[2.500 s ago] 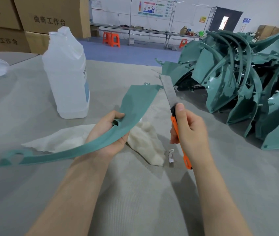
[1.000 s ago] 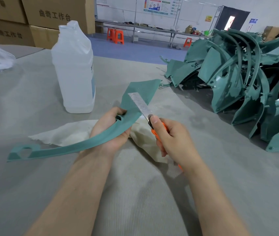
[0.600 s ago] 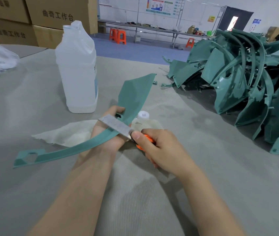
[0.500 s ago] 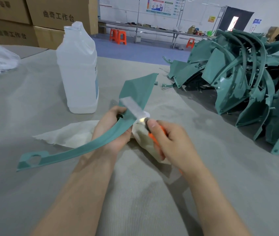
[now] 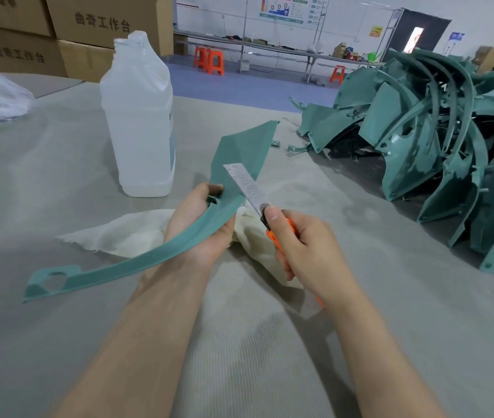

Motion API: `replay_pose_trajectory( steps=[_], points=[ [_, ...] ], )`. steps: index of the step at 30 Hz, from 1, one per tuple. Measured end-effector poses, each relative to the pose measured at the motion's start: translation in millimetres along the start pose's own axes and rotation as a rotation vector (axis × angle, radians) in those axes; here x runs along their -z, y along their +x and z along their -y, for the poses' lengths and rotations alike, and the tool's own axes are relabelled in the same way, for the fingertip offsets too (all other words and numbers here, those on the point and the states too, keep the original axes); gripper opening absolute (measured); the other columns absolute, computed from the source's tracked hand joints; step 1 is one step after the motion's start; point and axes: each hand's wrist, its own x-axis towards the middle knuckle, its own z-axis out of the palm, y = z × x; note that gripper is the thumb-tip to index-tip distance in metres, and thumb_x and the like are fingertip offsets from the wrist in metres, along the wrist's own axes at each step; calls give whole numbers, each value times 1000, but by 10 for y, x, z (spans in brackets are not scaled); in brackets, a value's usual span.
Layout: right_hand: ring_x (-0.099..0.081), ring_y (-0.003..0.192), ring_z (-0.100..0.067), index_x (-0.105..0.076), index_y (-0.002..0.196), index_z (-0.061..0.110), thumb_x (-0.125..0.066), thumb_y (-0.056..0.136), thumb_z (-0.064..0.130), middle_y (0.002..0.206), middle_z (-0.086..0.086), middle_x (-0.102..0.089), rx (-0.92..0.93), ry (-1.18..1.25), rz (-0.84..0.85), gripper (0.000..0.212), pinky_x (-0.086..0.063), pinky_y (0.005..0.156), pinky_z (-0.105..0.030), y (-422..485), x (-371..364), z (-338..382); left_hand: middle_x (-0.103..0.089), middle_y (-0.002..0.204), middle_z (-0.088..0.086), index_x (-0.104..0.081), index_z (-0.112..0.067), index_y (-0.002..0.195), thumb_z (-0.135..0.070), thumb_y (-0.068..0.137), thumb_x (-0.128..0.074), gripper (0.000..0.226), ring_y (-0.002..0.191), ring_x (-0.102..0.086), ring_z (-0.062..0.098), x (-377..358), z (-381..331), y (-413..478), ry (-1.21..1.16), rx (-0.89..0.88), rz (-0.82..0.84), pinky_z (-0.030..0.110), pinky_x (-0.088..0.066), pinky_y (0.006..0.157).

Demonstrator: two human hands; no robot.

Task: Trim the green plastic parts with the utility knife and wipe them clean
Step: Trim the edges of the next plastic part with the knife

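The right hand (image 5: 309, 248) grips the knife (image 5: 245, 188), thumb on its spine, the long blade lying across the part (image 5: 146, 259) and pointing to 11 o'clock. The left hand (image 5: 206, 247) curls round the part's narrow middle, just beside the blade. A slip would likely cut those fingers, and so long a blade may snap. The cloth (image 5: 119, 236) lies beneath. The bottle (image 5: 137, 131) stands at 11 o'clock, the pile (image 5: 420, 140) at 2.

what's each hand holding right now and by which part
Left hand grips the green plastic part around its curved middle; right hand grips the utility knife by its orange handle, thumb behind the blade.
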Motion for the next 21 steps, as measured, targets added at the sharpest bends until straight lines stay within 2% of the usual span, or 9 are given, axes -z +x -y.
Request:
replay_pose_trajectory(
  steps=[4,8,9,11,13,15,16,18,21],
  points=[
    [-42,35,-13,-51,66,11,-47,96,54,44,3,-41,7,21,4,52,-39,40,-25,-3,-7,-3,-48,46,7,-46,-8,63,3,89,-50,29,39,-55,15,6,8,11,-2,-5,-10,19,-49,42],
    [-42,35,-12,-51,65,12,-46,97,52,43,4,-41,21,20,35,52,-40,44,-29,-9,-11,8,-50,45,7,-48,-8,65,2,89,-50,26,38,-56,15,25,4,21,4,-6,15,20,-50,41],
    [-42,35,-11,-50,64,11,-46,97,51,42,4,-42,31,4,48,52,-41,46,-31,-10,-24,17,-54,49,8,-52,-7,66,1,89,-50,24,41,-59,15,47,-2,27,-2,7,49,22,-53,44],
    [-42,37,-9,-50,62,12,-47,94,53,43,2,-44,64,-33,93,53,-41,49,-33,-29,-72,49,-62,71,9,-59,-5,72,-7,93,-45,25,57,-63,17,77,-13,79,19,9,99,27,-55,58],
    [-44,39,-10,-49,59,17,-47,92,55,45,4,-44,99,-62,153,51,-40,49,-33,-57,-130,82,-55,88,6,-53,-9,80,-9,97,-39,22,61,-63,13,83,-19,160,111,-52,25,23,-52,59],
    [-46,41,-11,-50,58,18,-45,90,57,46,1,-46,133,-103,196,51,-41,50,-34,-81,-166,123,-51,83,5,-48,-10,79,-5,95,-41,19,47,-62,10,73,-30,205,121,-86,-31,19,-50,47],
    [-46,41,-11,-52,60,16,-44,90,58,48,-4,-48,146,-117,218,52,-42,50,-35,-91,-172,142,-52,81,6,-48,-8,78,-3,94,-44,17,51,-62,12,72,-40,202,100,-67,-26,19,-51,45],
    [-46,42,-12,-52,61,15,-42,90,59,53,-12,-52,173,-139,285,54,-43,51,-38,-101,-170,167,-55,77,7,-50,-6,73,-1,90,-49,18,66,-59,16,68,-64,153,18,4,21,20,-54,49],
    [-42,39,-9,-49,60,17,-49,93,54,47,-11,-48,182,-34,335,50,-40,46,-34,-115,-149,192,-55,64,1,-49,-7,66,-7,92,-48,26,57,-56,11,98,-41,98,75,49,66,18,-50,50]
  ],
)
